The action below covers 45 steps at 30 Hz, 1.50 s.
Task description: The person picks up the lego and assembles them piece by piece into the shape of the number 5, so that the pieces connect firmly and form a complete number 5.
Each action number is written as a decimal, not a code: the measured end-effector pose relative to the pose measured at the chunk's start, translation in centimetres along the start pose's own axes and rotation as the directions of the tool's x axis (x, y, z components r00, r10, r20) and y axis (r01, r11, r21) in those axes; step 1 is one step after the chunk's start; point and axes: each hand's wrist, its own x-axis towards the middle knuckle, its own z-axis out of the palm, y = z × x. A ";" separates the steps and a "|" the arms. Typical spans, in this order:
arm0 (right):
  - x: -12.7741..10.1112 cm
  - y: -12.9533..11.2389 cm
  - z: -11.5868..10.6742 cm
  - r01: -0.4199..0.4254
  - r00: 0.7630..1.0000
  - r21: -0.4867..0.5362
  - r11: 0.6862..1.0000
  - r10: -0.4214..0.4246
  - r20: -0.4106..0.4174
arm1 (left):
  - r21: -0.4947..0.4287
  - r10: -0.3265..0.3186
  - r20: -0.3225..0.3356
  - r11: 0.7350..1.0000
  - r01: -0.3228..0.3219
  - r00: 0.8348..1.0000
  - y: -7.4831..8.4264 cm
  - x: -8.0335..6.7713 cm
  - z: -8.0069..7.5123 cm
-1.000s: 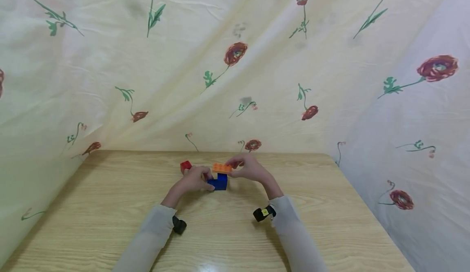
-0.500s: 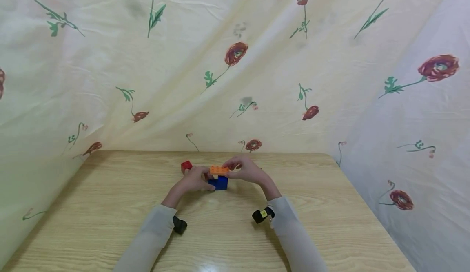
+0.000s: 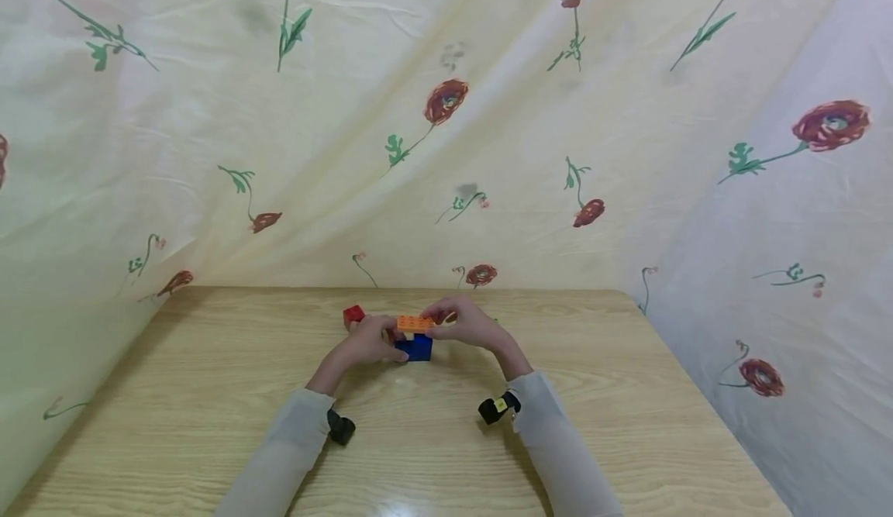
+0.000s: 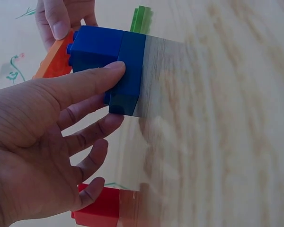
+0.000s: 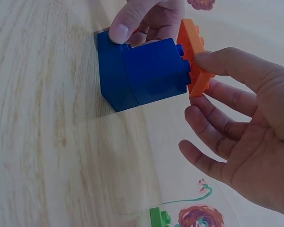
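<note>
Two stacked blue building bricks (image 5: 156, 71) stand on the wooden table, the upper one showing studs on top. My left hand (image 3: 366, 340) pinches the lower blue brick (image 4: 131, 71), thumb on its near side and fingertips behind. Right over the upper brick's studs lies a flat orange studded brick (image 3: 413, 323), pinched at its right end by my right hand (image 3: 467, 325). In the right wrist view, the orange brick's underside faces the studs at very close range, and the other right fingers are loosely bent below it.
Just behind my left hand sits a red brick (image 3: 353, 315). A small green brick (image 4: 141, 20) lies beyond the right hand, mostly hidden in the head view. A flowered cloth (image 3: 349, 153) hangs behind the table's (image 3: 432, 455) far edge.
My right hand has brought the orange brick left and slightly down, over the blue stack. The left hand has stayed in place on the lower blue brick.
</note>
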 end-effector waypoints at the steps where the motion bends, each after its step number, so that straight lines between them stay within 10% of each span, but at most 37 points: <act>1: 0.0 0.1 0.0 -0.002 1.000 0.005 1.000 0.002 0.001 | -0.003 0.002 0.000 1.000 -0.002 1.000 0.0 0.0 0.0; 45: 0.0 0.3 0.3 -0.034 0.999 0.071 0.997 0.032 0.016 | 0.026 0.000 -0.027 1.000 0.000 1.000 0.1 -0.1 0.1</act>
